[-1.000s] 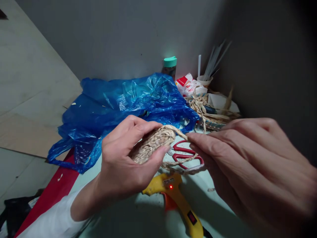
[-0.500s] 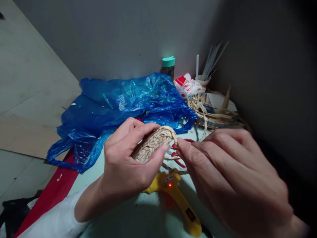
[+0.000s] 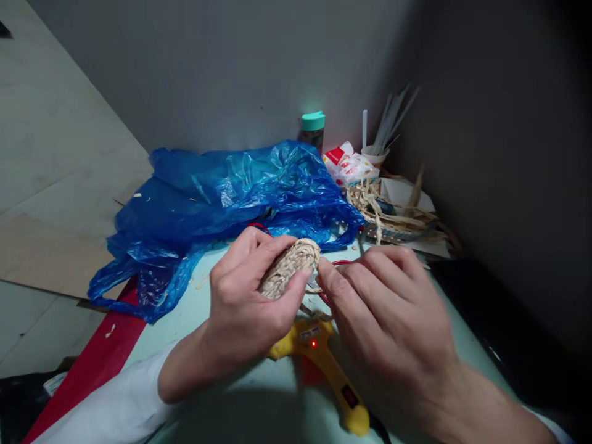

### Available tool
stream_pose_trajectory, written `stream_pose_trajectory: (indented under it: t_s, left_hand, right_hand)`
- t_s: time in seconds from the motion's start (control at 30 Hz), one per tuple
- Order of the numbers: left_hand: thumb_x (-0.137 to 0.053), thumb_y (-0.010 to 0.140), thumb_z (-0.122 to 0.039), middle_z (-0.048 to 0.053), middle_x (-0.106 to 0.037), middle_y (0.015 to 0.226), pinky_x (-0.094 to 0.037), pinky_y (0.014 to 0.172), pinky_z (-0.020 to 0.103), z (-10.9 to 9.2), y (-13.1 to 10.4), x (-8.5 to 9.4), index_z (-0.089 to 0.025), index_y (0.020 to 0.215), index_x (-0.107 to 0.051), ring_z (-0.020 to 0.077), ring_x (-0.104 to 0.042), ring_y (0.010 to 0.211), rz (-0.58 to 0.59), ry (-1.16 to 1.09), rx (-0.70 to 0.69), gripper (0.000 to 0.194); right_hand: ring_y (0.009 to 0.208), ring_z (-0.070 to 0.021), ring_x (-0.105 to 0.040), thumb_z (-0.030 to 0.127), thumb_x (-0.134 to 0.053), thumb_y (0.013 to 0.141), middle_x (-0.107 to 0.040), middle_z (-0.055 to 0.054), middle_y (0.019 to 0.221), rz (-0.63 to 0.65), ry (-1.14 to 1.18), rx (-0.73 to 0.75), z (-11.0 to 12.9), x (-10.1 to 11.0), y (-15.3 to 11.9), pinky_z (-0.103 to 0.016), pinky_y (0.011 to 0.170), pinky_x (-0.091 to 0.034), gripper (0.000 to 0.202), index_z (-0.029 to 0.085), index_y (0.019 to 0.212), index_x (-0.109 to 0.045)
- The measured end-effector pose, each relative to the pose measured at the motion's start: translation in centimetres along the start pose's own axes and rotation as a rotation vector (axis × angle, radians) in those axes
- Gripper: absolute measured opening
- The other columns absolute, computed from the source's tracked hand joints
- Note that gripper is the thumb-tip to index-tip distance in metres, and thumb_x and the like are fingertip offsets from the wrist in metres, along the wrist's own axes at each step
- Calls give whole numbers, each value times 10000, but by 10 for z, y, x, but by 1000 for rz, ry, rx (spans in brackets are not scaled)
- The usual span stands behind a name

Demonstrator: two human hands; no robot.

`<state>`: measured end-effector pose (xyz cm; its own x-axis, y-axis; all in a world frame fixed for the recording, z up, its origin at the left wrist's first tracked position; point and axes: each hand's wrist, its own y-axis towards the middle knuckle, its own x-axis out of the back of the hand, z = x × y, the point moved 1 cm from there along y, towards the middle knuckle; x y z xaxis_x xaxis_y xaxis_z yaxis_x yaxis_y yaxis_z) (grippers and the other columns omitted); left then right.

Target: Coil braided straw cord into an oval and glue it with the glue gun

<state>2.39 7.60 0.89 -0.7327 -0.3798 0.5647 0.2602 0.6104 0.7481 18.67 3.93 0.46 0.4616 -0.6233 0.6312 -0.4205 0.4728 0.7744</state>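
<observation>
Many rounds are wound into the tan, oval straw coil (image 3: 289, 268), held by the left hand (image 3: 252, 302) past the yellow plastic glue gun (image 3: 327, 361); its maybe unfinished edge is pinched by the right hand (image 3: 388, 311).

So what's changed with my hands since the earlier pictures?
Your right hand has moved left, in to the edge of the braided coil; the strand that stretched out to it now bends close around the coil's end. Your left hand still holds the coil. I see nothing let go. The yellow glue gun and blue bag stayed put.
</observation>
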Motion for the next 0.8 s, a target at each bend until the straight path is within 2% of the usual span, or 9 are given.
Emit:
stream_pose_trajectory:
  t_s: [0.1, 0.23, 0.33, 0.43, 0.6, 0.7, 0.8]
  left_hand:
    - [-716, 808, -167, 60, -649, 825, -510, 683, 279, 3, -1, -5, -104, 995, -726, 146, -587, 734, 29, -20, 53, 198]
    - [-709, 816, -192, 45, -638, 900, -514, 734, 298, 8, 0, -9, -156, 1003, -677, 160, -601, 795, 95, -84, 213, 193]
    - [-725, 798, -207, 33, -625, 923, -511, 740, 302, 10, 3, -8, -165, 1020, -650, 157, -593, 797, 98, -146, 309, 238]
    - [-722, 788, -205, 23, -619, 919, -509, 747, 302, 11, 6, -7, -175, 1064, -648, 153, -587, 788, 98, -198, 361, 287]
    - [-710, 802, -245, 28, -627, 923, -506, 754, 313, 11, 8, -5, -189, 1110, -649, 162, -591, 788, 118, -251, 431, 319]
    - [-716, 802, -276, 25, -619, 911, -508, 714, 296, 9, 7, -2, -194, 1107, -649, 165, -592, 793, 134, -287, 474, 323]
    - [-705, 823, -316, 0, -582, 829, -505, 640, 259, 6, 9, 4, -199, 1106, -647, 148, -575, 740, 176, -387, 533, 312]
  right_hand:
    - [676, -213, -395, 19, -508, 948, -554, -99, 691, 15, 10, 3, -3, -4, -2, -377, 650, -310, 206, -14, 907, -707]
    - [736, -237, -446, 21, -491, 949, -598, -145, 815, 55, -7, -22, -5, -10, -6, -390, 669, -349, 239, -57, 1083, -674]
    - [797, -257, -502, 41, -504, 962, -619, -161, 929, 49, 54, -69, -4, -15, -8, -402, 680, -408, 292, -49, 1222, -600]
    - [907, -270, -572, 121, -532, 994, -624, -174, 1071, 23, 186, -146, -2, -20, -8, -428, 768, -498, 338, -16, 1303, -527]
    - [1005, -222, -632, 208, -553, 1014, -617, -130, 1148, 26, 372, -296, 2, -23, -6, -324, 786, -568, 360, 76, 1341, -486]
    - [949, -173, -649, 200, -567, 993, -625, -88, 1167, 23, 540, -431, 3, -23, -4, -255, 724, -567, 344, 141, 1325, -502]
    - [841, -152, -653, 198, -560, 979, -657, -68, 1103, 61, 587, -508, 0, -20, -1, -225, 638, -547, 292, 167, 1269, -544]
